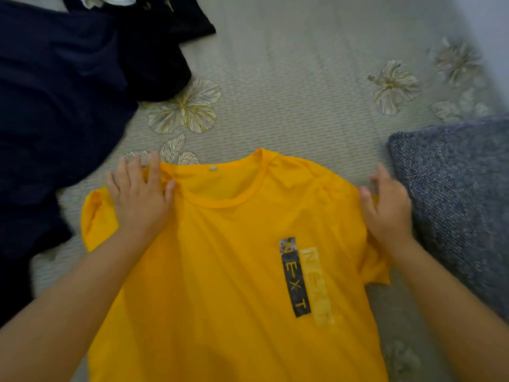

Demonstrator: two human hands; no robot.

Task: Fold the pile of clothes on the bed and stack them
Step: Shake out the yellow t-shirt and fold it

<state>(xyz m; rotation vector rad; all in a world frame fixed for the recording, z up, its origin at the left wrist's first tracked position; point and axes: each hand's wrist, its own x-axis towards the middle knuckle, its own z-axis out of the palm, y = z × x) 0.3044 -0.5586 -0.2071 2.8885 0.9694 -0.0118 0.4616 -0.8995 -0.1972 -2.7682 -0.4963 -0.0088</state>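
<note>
T-shirt [234,271] lies on bed [289,92], clothes pile [60,106] left, cushion [457,194] right.

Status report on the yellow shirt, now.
Left hand flat on the yellow T-shirt at its shoulder; right hand at the other shoulder, grip unclear. Shirt spread face up, unfolded. Dark clothes left, grey cushion right.

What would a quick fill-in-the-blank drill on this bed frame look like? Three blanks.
1. The yellow cotton T-shirt lies with its printed side facing ____.
2. The vertical print on it reads ____.
3. The blue-grey knitted cushion lies beside the ____ hand.

Missing words: up; NEXT; right
</note>
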